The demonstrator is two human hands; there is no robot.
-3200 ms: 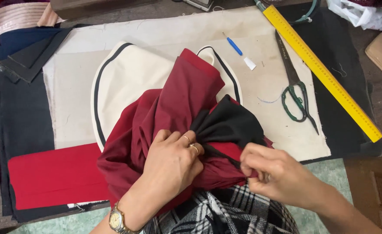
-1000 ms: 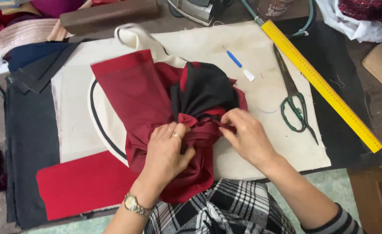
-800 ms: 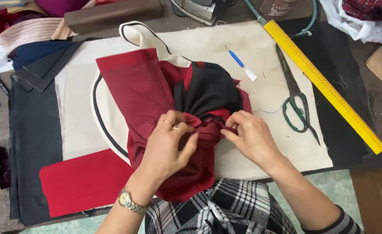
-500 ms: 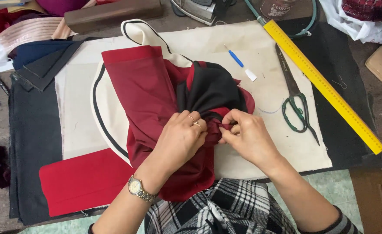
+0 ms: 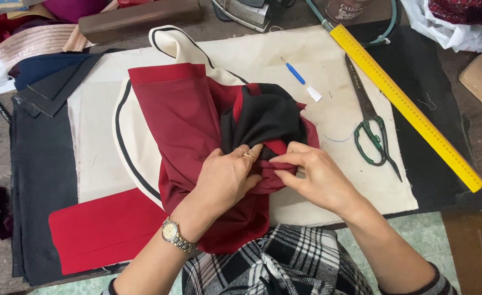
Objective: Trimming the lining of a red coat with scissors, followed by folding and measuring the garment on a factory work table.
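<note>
You're mid-gather at frame centre: your left hand (image 5: 227,177) clamps the bunched dark red cloth (image 5: 183,125) while your right hand (image 5: 314,175) pinches its fold, so next likely needs steady grip.

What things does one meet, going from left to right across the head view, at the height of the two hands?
Black cloth sheet → dark red folded fabric → left hand → right hand → green-handled scissors → long yellow ruler. Both hands pinch the red and black fabric bunch.
</note>
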